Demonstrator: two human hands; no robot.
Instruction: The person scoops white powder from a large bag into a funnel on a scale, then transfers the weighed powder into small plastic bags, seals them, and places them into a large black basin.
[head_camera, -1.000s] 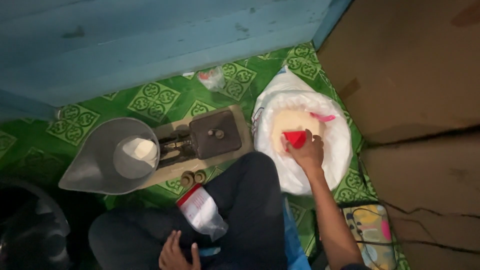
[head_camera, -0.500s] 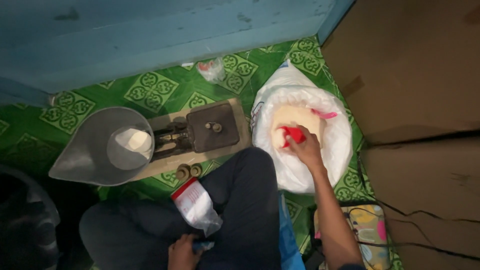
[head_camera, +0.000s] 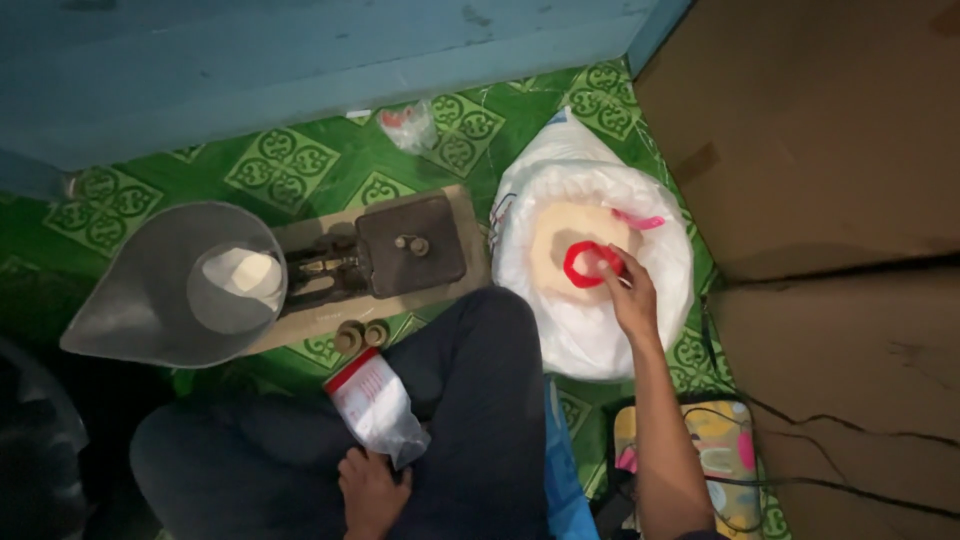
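Nearest, the left hand (head_camera: 370, 492) pinches the lower end of a small clear plastic bag with a red top strip (head_camera: 372, 404), lying on the dark-trousered lap. Farther right, the right hand (head_camera: 632, 298) grips a red plastic cup (head_camera: 588, 263) over pale flour in a white sack (head_camera: 590, 330). Beyond the lap sits a balance scale with grey metal pan (head_camera: 160, 290) on green patterned floor (head_camera: 280, 170).
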